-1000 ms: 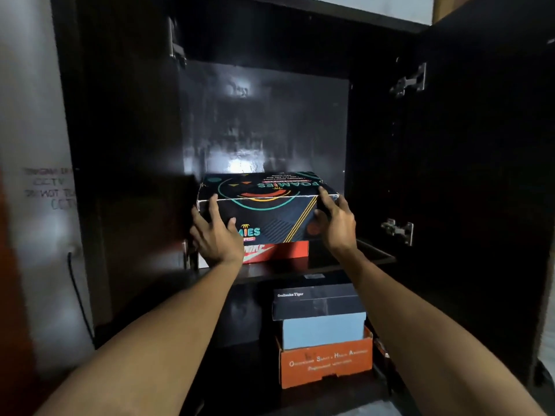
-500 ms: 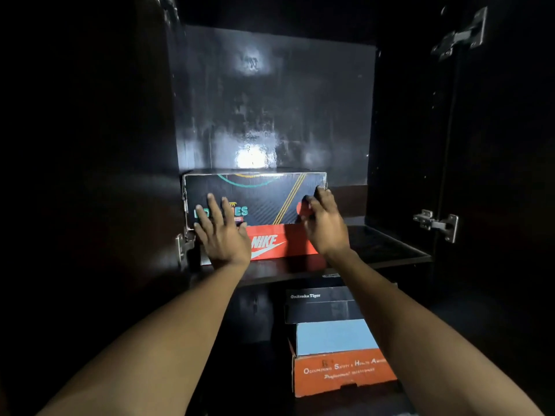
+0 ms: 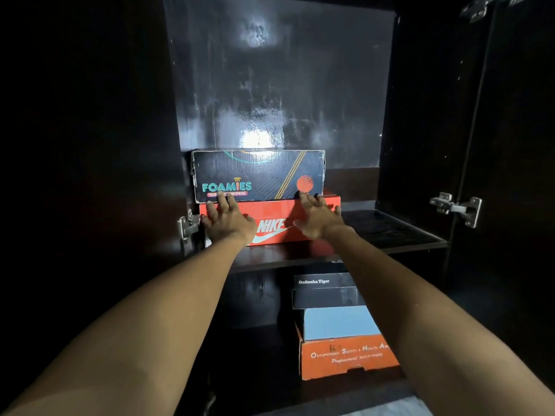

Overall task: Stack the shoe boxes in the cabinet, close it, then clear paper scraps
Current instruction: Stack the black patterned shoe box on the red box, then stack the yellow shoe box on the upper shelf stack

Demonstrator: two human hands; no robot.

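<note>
Inside a dark cabinet (image 3: 420, 115), on the upper shelf (image 3: 390, 232), against the left wall: a black Foamies box (image 3: 258, 174) stacked flat on a red Nike box (image 3: 270, 217), front faces toward the camera, the black one set slightly further back than the red. Left hand (image 3: 228, 219) flat against the front of the red box, fingers straight and spread, fingertips (image 3: 220, 196) reaching up onto the lower edge of the black box near the Foamies lettering; gripping nothing. Right hand (image 3: 318, 217) likewise open on the red box toward its right end, fingers splayed, tips at the seam between the two boxes just under the orange dot; thumb out to the left, holding nothing. Both forearms stretched forward from the bottom corners of the view. On the lower level, right of centre: a second stack, with a black Onitsuka Tiger box (image 3: 327, 291) on top, a pale blue box (image 3: 339, 322) beneath it, and an orange safety box (image 3: 348, 358) at the bottom, its flap raised at the left. Metal hinge (image 3: 187, 226) on the left edge just beside the left hand; another hinge (image 3: 456, 207) on the right door (image 3: 516, 175), which stands open. Glare patch on the glossy back panel (image 3: 279, 79) just above the black box. A pale patch at the bottom edge, too dim to identify.
</note>
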